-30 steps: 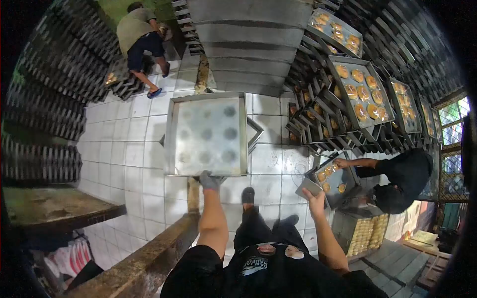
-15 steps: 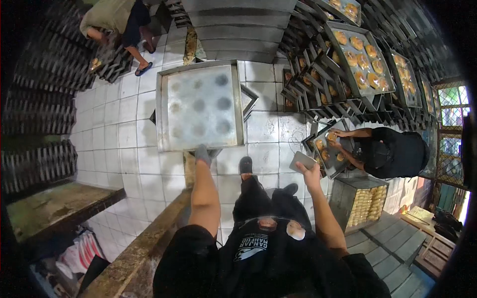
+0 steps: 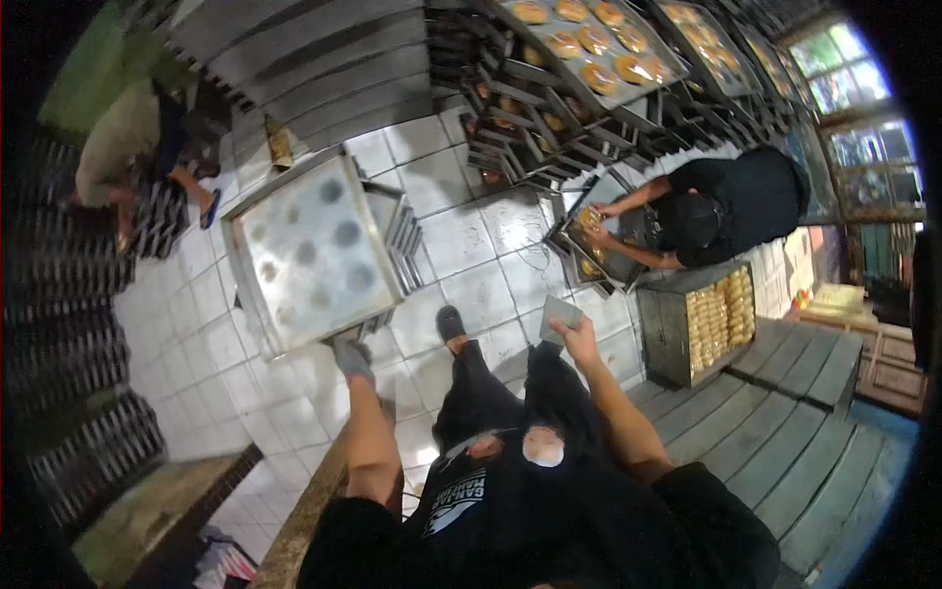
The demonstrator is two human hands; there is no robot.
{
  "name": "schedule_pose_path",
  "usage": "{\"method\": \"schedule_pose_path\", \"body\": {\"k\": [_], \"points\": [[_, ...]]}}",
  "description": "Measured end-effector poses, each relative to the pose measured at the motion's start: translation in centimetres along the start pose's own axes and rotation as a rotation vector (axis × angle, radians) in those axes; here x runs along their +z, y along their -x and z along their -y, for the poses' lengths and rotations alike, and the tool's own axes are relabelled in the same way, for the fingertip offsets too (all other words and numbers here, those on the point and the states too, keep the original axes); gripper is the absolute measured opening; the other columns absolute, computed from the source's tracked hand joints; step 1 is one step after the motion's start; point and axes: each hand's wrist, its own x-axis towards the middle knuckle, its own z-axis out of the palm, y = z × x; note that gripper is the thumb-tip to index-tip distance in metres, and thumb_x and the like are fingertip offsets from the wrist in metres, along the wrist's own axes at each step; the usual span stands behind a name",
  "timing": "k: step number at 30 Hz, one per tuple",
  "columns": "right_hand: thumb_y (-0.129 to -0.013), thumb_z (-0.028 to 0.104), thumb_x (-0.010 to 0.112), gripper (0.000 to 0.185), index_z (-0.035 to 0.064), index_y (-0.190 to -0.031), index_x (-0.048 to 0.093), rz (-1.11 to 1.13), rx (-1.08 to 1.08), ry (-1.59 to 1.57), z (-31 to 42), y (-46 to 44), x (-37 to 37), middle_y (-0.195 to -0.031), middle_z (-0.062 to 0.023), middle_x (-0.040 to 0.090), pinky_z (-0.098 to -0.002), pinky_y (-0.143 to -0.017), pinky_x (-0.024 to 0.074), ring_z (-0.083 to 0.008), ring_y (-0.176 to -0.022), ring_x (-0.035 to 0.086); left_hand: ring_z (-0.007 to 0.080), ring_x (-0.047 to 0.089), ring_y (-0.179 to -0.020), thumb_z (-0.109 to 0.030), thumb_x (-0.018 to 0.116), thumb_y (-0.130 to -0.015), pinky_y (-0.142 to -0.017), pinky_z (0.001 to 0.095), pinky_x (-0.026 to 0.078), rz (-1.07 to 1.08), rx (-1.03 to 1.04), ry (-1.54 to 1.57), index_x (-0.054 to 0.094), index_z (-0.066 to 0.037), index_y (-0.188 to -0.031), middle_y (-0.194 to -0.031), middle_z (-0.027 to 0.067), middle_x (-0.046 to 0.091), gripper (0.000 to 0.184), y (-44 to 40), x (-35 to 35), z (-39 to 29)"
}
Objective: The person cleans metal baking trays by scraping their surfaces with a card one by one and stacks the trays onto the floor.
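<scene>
My left hand (image 3: 353, 359), in a grey glove, is closed at the near rim of a large square metal baking tray (image 3: 306, 253); its fingertips are blurred. Dark round marks in rows cover the tray's bare surface. Beneath it, edges of stacked trays (image 3: 404, 240) stick out to the right. In my right hand (image 3: 581, 341) is a flat, grey, rectangular scraper (image 3: 559, 316), raised in front of my leg and apart from the tray.
At right, a co-worker (image 3: 731, 211) bends over a tray of buns (image 3: 592, 218). Behind are stacked trays with glazed buns (image 3: 594, 39). A metal box of packed goods (image 3: 721, 319) stands right. Another person (image 3: 123, 147) stoops at far left beside racked trays (image 3: 74, 314).
My view has turned, so the tray and my left hand appear lower and further left, the tray tilted. My left hand stays at its near rim. My right hand still holds the scraper.
</scene>
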Motion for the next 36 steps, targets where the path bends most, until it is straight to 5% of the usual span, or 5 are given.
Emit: {"method": "schedule_pose_path", "body": {"k": [14,25,28,33,36], "points": [[-0.089,0.008,0.078,0.040,-0.0032,-0.125,0.065,-0.060,0.232,-0.260,-12.8,-4.8,-15.2,-0.118,-0.0110,0.071,-0.0352,-0.096,0.0516,-0.0216,-0.106,0.067,0.0215,0.067,-0.086,-0.036,0.060,-0.097,-0.071,0.0386,0.055,0.621,-0.159,-0.994,0.062,-0.015,-0.111,-0.099,0.0051,0.069,0.025,15.9,18.2,20.1],[-0.093,0.012,0.078,0.038,-0.0039,-0.124,0.064,-0.166,0.492,-0.349,-38.5,-16.3,-26.2,-0.117,-0.0071,0.071,-0.0317,-0.094,0.0483,-0.0179,-0.106,0.065,0.0202,0.062,-0.114,-0.045,0.066,-0.098,-0.090,0.0439,0.053,0.703,-0.283,-0.865,0.057,-0.012,-0.136,-0.126,0.0044,0.062,0.051,9.3,48.0,57.5],[-0.094,0.011,0.077,0.037,-0.0021,-0.125,0.063,-0.224,0.559,-0.509,-41.9,-18.5,-28.3,-0.116,-0.0063,0.069,-0.0313,-0.095,0.0469,-0.0176,-0.106,0.063,0.0208,0.060,-0.111,-0.040,0.064,-0.099,-0.089,0.0405,0.053,1.013,0.137,-0.901,0.058,-0.011,-0.136,-0.126,0.0054,0.060,0.047,2.1,52.5,72.5],[-0.095,0.004,0.072,0.040,0.0005,-0.131,0.056,-0.353,0.609,-0.720,-42.4,-18.5,-30.3,-0.119,-0.0062,0.063,-0.0324,-0.096,0.0460,-0.0178,-0.108,0.060,0.0233,0.060,-0.119,-0.024,0.068,-0.095,-0.090,0.0361,0.056,0.682,-0.465,-0.499,0.057,-0.003,-0.137,-0.137,0.0134,0.059,0.048,0.1,65.3,84.4],[-0.095,0.000,0.067,0.037,0.0024,-0.130,0.054,-0.326,0.652,-0.764,-43.9,-17.7,-30.8,-0.114,-0.0055,0.062,-0.0335,-0.095,0.0475,-0.0177,-0.105,0.061,0.0214,0.062,-0.110,-0.019,0.071,-0.090,-0.088,0.0382,0.055,0.595,-0.384,-0.304,0.064,0.001,-0.121,-0.122,0.0123,0.064,0.038,-3.1,64.6,92.1]]}}
